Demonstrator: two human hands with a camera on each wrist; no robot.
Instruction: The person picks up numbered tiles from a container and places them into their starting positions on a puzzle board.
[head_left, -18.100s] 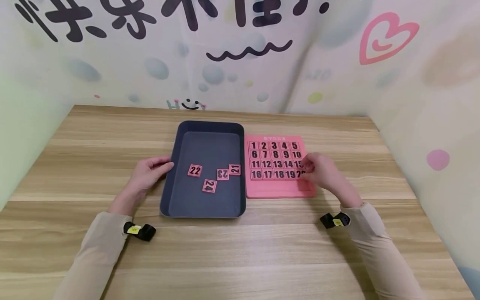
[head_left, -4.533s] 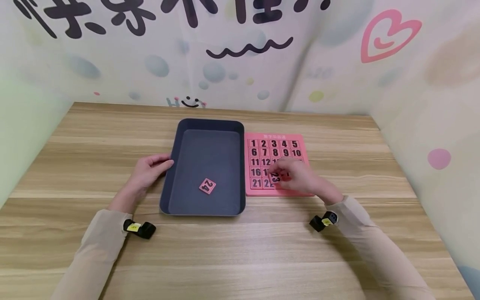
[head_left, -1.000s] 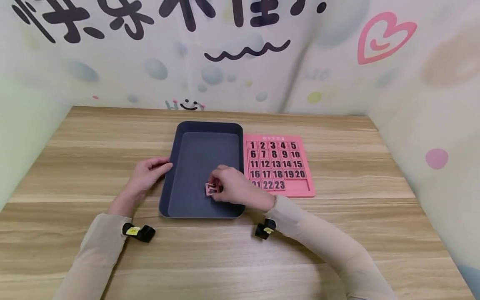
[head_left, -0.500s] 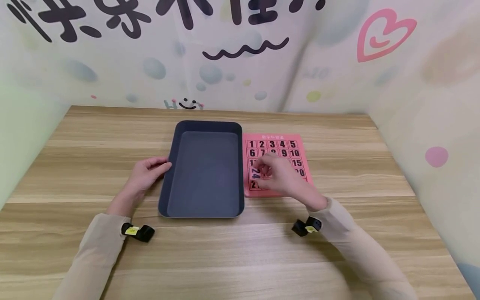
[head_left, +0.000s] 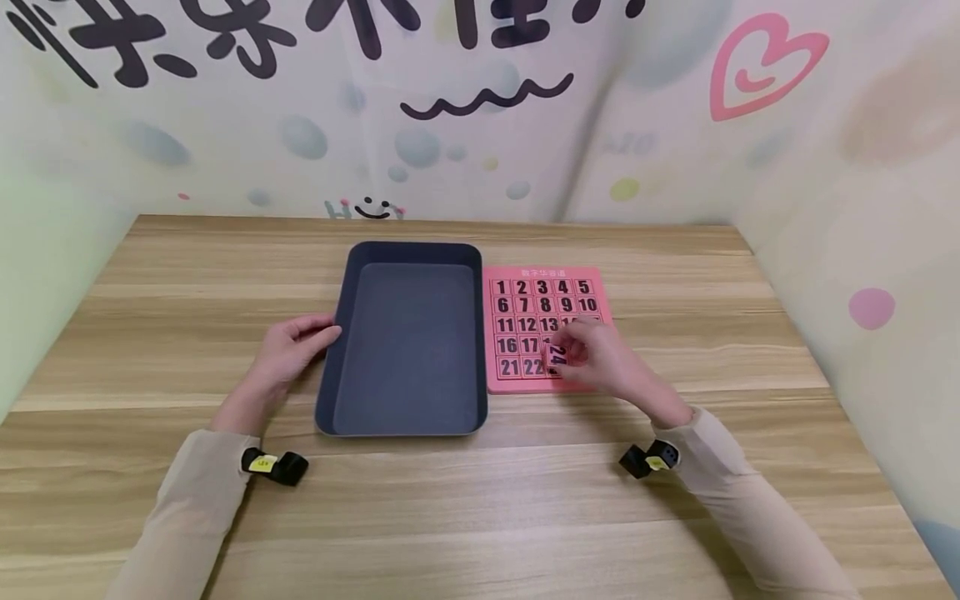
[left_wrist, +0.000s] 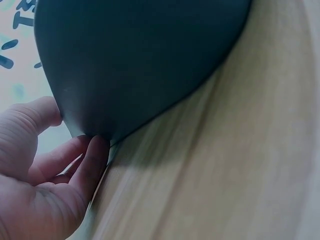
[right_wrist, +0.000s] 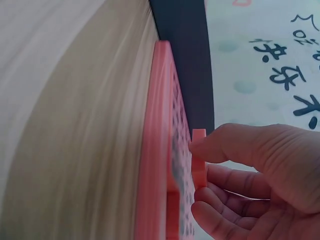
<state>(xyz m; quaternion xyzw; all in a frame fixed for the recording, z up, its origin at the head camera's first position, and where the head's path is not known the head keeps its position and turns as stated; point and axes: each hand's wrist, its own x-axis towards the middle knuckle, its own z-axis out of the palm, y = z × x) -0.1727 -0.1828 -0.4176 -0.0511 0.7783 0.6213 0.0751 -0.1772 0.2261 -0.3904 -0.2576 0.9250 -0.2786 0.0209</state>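
Note:
My right hand (head_left: 607, 360) pinches a pink number tile marked 24 (head_left: 557, 356), turned sideways, over the lower part of the pink number board (head_left: 517, 387). In the right wrist view the tile (right_wrist: 199, 167) stands between thumb and fingers, slightly apart from the board's face. Rows of numbered tiles fill the board from 1 downward, with 21 and 22 visible at lower left; the hand covers several others. The left hand (head_left: 288, 354) holds the left side of a dark grey tray (head_left: 408, 350), thumb at the rim (left_wrist: 52, 92) and fingers against the outer wall. No tile lies in the tray.
The tray stands right against the board's left edge on a wooden table (head_left: 465, 517). A printed cloth backdrop (head_left: 450, 167) rises behind the table, and walls flank it. Each wrist carries a small black camera (head_left: 288, 468).
The right hand picked tile 24 out of the tray and carried it right, over the board. Earlier, tiles 21, 22 and 23 went from tray to board. The left hand stayed at the tray.

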